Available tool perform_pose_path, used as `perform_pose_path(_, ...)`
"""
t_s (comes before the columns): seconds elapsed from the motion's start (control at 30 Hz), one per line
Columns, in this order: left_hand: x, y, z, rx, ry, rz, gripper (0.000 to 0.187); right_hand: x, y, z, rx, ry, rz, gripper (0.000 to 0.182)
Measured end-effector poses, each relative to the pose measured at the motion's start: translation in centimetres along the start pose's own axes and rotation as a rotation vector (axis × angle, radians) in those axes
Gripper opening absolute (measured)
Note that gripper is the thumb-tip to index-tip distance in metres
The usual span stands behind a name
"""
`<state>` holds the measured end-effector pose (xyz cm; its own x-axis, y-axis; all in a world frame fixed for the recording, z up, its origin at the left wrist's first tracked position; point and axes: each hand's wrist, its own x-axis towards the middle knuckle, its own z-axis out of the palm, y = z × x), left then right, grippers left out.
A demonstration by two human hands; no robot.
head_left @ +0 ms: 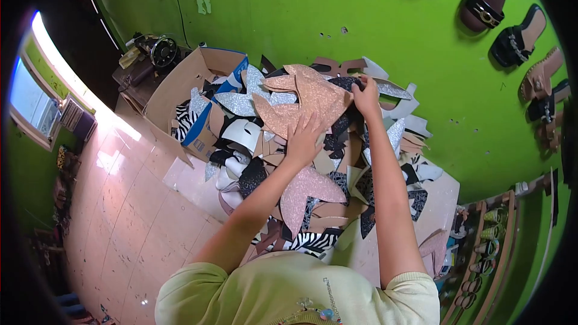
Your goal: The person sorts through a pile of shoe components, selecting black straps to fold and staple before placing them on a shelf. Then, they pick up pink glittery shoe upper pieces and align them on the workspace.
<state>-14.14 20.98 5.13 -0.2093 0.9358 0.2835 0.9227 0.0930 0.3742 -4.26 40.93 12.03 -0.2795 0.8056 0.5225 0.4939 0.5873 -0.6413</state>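
A heap of cut shoe-material pieces lies in front of me. My left hand [304,139] rests with fingers spread on a large rose-gold glitter piece [313,99] at the top of the heap. At that piece's right corner, my right hand [366,97] is closed, its fingertips pinching a black glitter piece [346,82]; the exact grip is partly hidden. Below my left hand is a pink glitter piece [304,195]. Silver glitter pieces [238,103] and a white curved piece [242,135] lie to the left, with zebra-print pieces [316,239] close to my body.
An open cardboard box [171,93] holding more pieces stands at the left of the heap. Behind it is a sewing machine [158,51]. Sandals [481,9] hang on the green wall, and a shoe rack [481,259] stands at the right. Tiled floor [129,204] stretches along the left.
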Motion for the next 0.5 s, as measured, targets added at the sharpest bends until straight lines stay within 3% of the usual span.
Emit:
perform_pose_path(0.07, -0.2, 0.0, 0.2, 0.017, 0.001, -0.014, 0.067, 2.0, 1.6, 2.3, -0.003, 0.007, 0.044, 0.04)
perform_pose_path(0.13, -0.3, -0.1, 0.5, 0.003, 0.004, -0.003, 0.066, 3.3, 1.4, 3.5, -0.212, -0.117, 0.438, 0.039)
perform_pose_path(0.17, -0.3, -0.2, 0.5, 0.019, -0.005, 0.004, 0.066, 3.5, 1.2, 4.3, -0.307, -0.083, 0.498, 0.038)
perform_pose_path(0.4, -0.4, -0.5, 0.7, -0.006, -0.046, 0.016, 0.063, 4.8, -3.1, 6.0, -0.334, 0.01, 0.608, 0.038)
perform_pose_path(0.47, -0.5, -0.6, 0.7, -0.014, -0.037, 0.021, 0.063, 4.8, -2.8, 6.7, -0.298, 0.048, 0.451, 0.03)
perform_pose_path(0.5, -0.4, -0.7, 0.8, -0.025, -0.032, 0.025, 0.063, 4.3, -4.1, 6.1, -0.276, 0.094, 0.338, 0.018)
